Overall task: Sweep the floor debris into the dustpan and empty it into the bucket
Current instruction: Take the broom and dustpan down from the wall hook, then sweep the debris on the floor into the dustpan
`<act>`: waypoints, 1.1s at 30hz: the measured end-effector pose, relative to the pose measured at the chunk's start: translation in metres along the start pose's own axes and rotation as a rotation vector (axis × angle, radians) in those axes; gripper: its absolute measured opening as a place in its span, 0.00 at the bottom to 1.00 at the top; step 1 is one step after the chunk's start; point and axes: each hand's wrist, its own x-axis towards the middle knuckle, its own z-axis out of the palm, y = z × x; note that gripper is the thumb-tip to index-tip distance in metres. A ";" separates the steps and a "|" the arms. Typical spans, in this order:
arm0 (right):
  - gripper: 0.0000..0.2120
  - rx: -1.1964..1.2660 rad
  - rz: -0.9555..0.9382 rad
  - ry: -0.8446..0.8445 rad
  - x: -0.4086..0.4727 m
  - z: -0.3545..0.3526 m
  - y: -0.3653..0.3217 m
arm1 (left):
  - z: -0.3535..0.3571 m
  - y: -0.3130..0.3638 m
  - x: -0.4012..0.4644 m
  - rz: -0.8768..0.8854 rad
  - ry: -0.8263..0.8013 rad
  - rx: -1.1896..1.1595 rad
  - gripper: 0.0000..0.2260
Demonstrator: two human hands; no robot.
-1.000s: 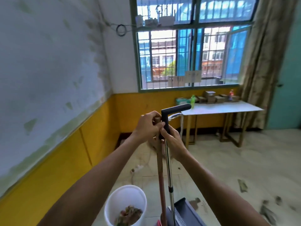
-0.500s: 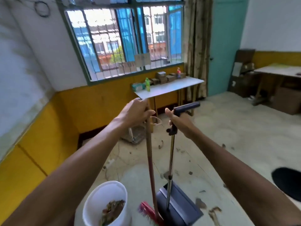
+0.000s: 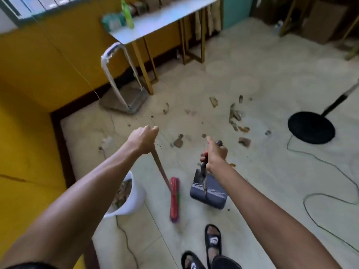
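Observation:
My left hand grips the top of a brown broom handle; the red broom head rests on the floor below it. My right hand holds the upright handle of the dark grey dustpan, which sits on the floor just right of the broom. A white bucket with debris inside stands left of the broom, partly hidden by my left forearm. Scattered brown debris lies on the pale floor beyond both tools.
A yellow wall runs along the left. A white table stands at the back, with a tilted hand trolley near it. A black round fan base and its cable lie at right. My sandalled feet are at the bottom.
The view has tipped down from the window to the floor. My hands have moved apart, and the broom head and dustpan now sit separated on the floor.

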 end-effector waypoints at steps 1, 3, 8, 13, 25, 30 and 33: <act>0.19 -0.025 0.014 -0.004 0.009 -0.001 0.005 | 0.002 0.006 0.010 0.013 -0.003 0.021 0.11; 0.18 -0.123 0.008 -0.030 0.022 0.000 0.009 | 0.000 0.019 0.033 0.062 -0.020 0.091 0.09; 0.10 -0.383 -0.031 -0.036 0.041 0.001 0.025 | 0.010 0.047 0.067 -0.150 -0.491 0.536 0.09; 0.07 -0.456 -0.092 -0.024 0.055 0.012 0.026 | 0.069 0.035 0.074 -0.192 -0.710 0.681 0.14; 0.15 -0.703 -0.301 0.116 0.063 0.107 -0.022 | 0.062 -0.068 0.122 -0.246 -0.724 0.595 0.09; 0.15 -0.747 -0.452 0.144 0.071 0.171 -0.046 | 0.036 -0.120 0.162 -0.367 -0.511 0.428 0.09; 0.18 -0.760 -0.550 0.180 0.091 0.206 -0.067 | 0.035 -0.157 0.197 -0.608 -0.541 0.088 0.11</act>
